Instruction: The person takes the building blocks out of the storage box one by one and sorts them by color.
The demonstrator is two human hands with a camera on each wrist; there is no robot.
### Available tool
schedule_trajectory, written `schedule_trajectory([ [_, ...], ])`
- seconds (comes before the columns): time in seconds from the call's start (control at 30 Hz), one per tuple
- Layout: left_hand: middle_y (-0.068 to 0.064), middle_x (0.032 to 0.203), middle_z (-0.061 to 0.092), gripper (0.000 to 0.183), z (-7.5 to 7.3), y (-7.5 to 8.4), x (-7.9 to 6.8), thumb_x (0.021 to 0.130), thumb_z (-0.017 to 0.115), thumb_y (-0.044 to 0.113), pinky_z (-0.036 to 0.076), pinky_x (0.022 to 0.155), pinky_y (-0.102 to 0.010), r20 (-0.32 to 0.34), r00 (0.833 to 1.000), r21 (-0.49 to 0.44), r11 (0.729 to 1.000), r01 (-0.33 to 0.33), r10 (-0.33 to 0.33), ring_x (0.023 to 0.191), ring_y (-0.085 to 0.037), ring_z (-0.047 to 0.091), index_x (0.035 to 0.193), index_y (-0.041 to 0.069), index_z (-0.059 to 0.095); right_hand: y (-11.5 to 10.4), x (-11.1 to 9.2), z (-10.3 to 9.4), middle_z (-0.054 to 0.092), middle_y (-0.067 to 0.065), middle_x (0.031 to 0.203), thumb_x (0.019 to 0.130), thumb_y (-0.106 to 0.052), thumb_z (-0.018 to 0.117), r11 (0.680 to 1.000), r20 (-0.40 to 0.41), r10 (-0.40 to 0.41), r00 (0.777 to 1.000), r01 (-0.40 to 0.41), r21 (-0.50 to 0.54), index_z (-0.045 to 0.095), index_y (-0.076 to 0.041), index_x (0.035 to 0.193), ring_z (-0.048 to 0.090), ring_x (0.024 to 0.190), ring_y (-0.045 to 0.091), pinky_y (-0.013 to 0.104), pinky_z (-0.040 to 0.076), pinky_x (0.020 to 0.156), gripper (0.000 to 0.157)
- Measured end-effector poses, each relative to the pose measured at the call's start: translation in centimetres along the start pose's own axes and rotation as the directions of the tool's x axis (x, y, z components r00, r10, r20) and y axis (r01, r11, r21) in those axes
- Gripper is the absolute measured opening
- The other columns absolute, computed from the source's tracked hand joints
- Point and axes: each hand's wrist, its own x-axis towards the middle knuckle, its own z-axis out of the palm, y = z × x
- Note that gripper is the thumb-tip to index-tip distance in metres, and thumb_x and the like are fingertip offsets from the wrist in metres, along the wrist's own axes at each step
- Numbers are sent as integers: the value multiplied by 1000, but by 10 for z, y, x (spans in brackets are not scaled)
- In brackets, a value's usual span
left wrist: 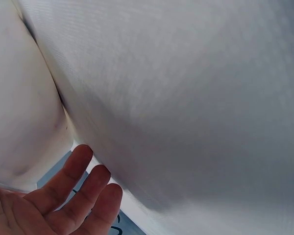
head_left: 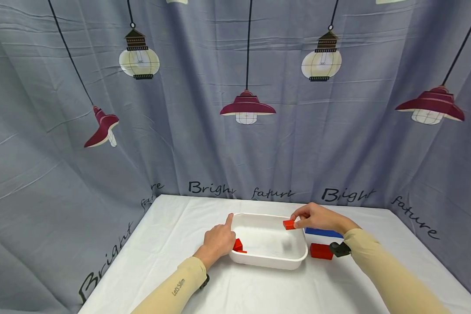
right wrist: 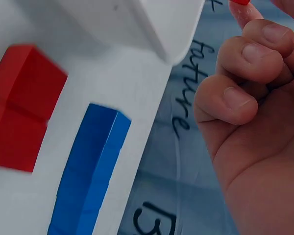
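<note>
A white rectangular tray [head_left: 268, 261] stands on the table. My left hand [head_left: 219, 240] lies along its left side, one finger stretched along the rim toward the far corner. In the left wrist view, three fairly straight fingers [left wrist: 78, 196] show beside the tray's pale outer wall. My right hand [head_left: 318, 217] pinches a small red block [head_left: 288, 224] over the tray's far right part. Its other fingers are curled into the palm in the right wrist view. Small red pieces [head_left: 237, 245] lie inside the tray at the left, partly hidden by my left hand.
Just right of the tray lie a long blue block [head_left: 324, 232] and a larger red block [head_left: 321, 251], the latter partly behind my right wristband. Both rest on the white tablecloth [head_left: 180, 231]. A grey curtain [head_left: 204, 144] printed with lamps hangs behind the table.
</note>
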Motion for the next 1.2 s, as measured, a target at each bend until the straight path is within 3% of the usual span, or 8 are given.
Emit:
schedule_trajectory([
  [0.37,-10,110,72,61,-1,1,-1,99,51,26,54,76,-47,-11,1000,-3,1000,2,-3,93,-25,67,157,17,32,26,-23,-11,51,0,72,90,-25,75,999,-44,31,999,-30,24,71,-7,117,48,70,18,26,39,61,33],
  [0.6,-11,106,72,61,-1,2,-1,99,52,25,54,74,-47,-23,1000,-2,1000,0,0,91,-25,67,156,18,33,45,-38,-16,57,2,83,91,-26,73,996,-39,65,997,-62,64,68,-6,123,51,80,20,28,43,64,37],
  [0.83,-11,108,72,61,-1,2,-1,99,51,25,54,74,-47,-13,1000,-10,1000,6,-6,91,-25,67,157,18,33,58,-49,-18,48,2,72,93,-20,70,990,-24,31,999,-27,139,66,0,121,47,63,14,24,38,56,34],
  [1.2,-11,107,72,62,0,3,-1,99,52,25,54,76,-48,-15,1000,-9,1000,15,-15,91,-26,66,157,18,33,84,-60,-13,49,1,71,92,-29,72,983,-87,133,987,-119,141,63,-1,128,47,61,15,25,40,54,47],
])
